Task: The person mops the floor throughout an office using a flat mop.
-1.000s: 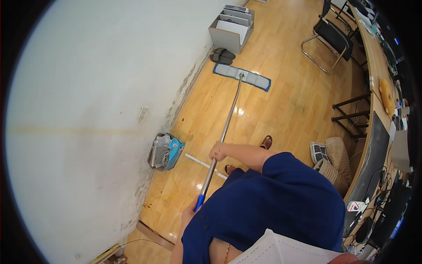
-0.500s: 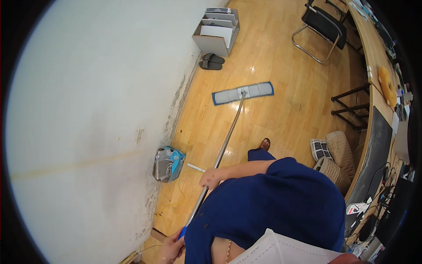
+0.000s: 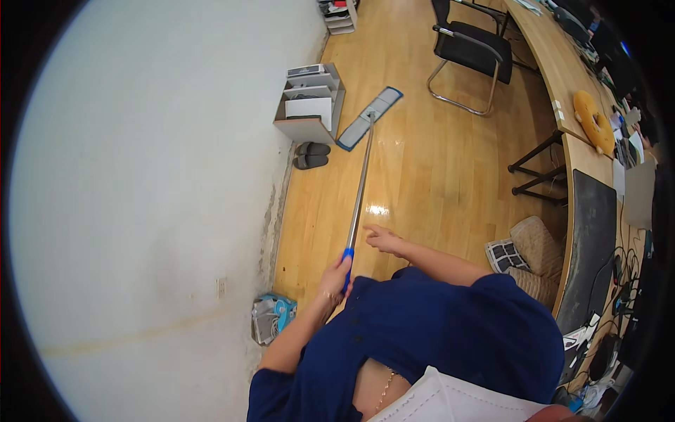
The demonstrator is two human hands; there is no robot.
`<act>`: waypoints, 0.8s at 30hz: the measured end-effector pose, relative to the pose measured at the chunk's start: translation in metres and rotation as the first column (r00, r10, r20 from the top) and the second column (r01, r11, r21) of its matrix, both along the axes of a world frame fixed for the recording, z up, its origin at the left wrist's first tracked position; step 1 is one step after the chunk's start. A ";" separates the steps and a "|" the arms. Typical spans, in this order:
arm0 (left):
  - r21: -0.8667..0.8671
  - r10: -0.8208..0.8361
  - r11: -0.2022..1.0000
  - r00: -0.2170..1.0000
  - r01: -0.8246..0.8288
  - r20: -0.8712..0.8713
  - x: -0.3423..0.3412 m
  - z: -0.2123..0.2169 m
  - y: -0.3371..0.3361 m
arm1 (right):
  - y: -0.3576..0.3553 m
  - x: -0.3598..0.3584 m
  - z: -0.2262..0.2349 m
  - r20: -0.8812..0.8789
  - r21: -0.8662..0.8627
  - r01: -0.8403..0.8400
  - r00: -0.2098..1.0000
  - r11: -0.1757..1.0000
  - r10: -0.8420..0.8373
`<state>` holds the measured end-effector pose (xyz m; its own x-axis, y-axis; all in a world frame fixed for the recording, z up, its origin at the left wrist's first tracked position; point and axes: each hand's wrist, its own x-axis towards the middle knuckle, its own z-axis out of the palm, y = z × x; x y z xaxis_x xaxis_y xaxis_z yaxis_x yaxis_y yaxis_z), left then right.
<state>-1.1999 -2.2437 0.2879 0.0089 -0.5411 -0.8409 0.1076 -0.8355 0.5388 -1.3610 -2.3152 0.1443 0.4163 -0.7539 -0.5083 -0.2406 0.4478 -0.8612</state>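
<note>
A flat mop [image 3: 370, 117] with a grey head edged in blue lies on the floor ahead, angled beside the grey shelf unit. Its metal pole [image 3: 361, 186] runs back toward me and ends in a blue grip [image 3: 348, 260]. My left hand [image 3: 335, 278] is wrapped round that grip. Just to the right of the pole, my right hand [image 3: 382, 239] is off it, fingers loosely stretched out and holding nothing.
Along the left wall stand the shelf unit [image 3: 304, 128], dark slippers [image 3: 311, 156] and a blue bag of cables [image 3: 274, 316]. On the right are a black chair [image 3: 474, 49], cushions [image 3: 534, 243] and a long desk [image 3: 545, 67] with a yellow ring cushion [image 3: 594, 122].
The mop head has slid farther ahead and turned, nearing the shelf unit. My right hand has let go of the pole. My left hand has moved forward with the grip.
</note>
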 end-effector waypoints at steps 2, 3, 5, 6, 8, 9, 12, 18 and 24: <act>-0.017 -0.014 1.000 1.000 0.014 0.004 -0.020 -0.017 -0.059 | -0.004 -0.035 -0.010 -0.014 0.158 0.017 1.000 0.987 -0.015; -0.022 -0.044 0.999 0.999 0.045 0.032 -0.023 -0.030 -0.091 | -0.007 -0.048 -0.013 -0.017 0.309 0.008 1.000 0.951 -0.003; -0.036 -0.078 0.996 0.991 0.082 0.106 -0.012 -0.058 -0.154 | -0.013 -0.066 0.022 -0.045 0.424 0.079 0.997 0.902 -0.066; -0.043 -0.120 0.991 0.983 0.127 0.142 -0.012 -0.071 -0.191 | -0.014 -0.081 0.007 -0.038 0.444 0.144 0.989 0.884 -0.142; -0.021 -0.164 0.985 0.971 0.170 0.173 -0.010 -0.090 -0.262 | -0.015 -0.107 -0.016 -0.059 0.491 0.265 0.961 0.830 -0.272; -0.028 -0.178 0.982 0.968 0.186 0.177 -0.005 -0.100 -0.297 | -0.018 -0.117 -0.020 -0.089 0.516 0.322 0.942 0.794 -0.324; -0.017 -0.214 0.975 0.959 0.221 0.186 -0.003 -0.115 -0.390 | -0.034 -0.137 -0.030 -0.159 0.458 0.500 0.859 0.735 -0.486; 0.036 -0.210 0.978 0.964 0.207 0.166 -0.015 -0.137 -0.540 | -0.107 -0.103 -0.021 -0.177 0.487 0.580 0.798 0.653 -0.577; -0.177 -0.202 0.962 0.978 0.207 0.048 -0.048 -0.162 -0.550 | -0.235 -0.030 0.011 -0.004 0.415 0.499 0.837 0.760 -0.547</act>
<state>-1.2479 -2.7932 0.1254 -0.0943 -0.6767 -0.7302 -0.0735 -0.7268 0.6830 -1.3907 -2.5501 0.1550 0.0858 -0.6236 -0.7770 0.2153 0.7731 -0.5967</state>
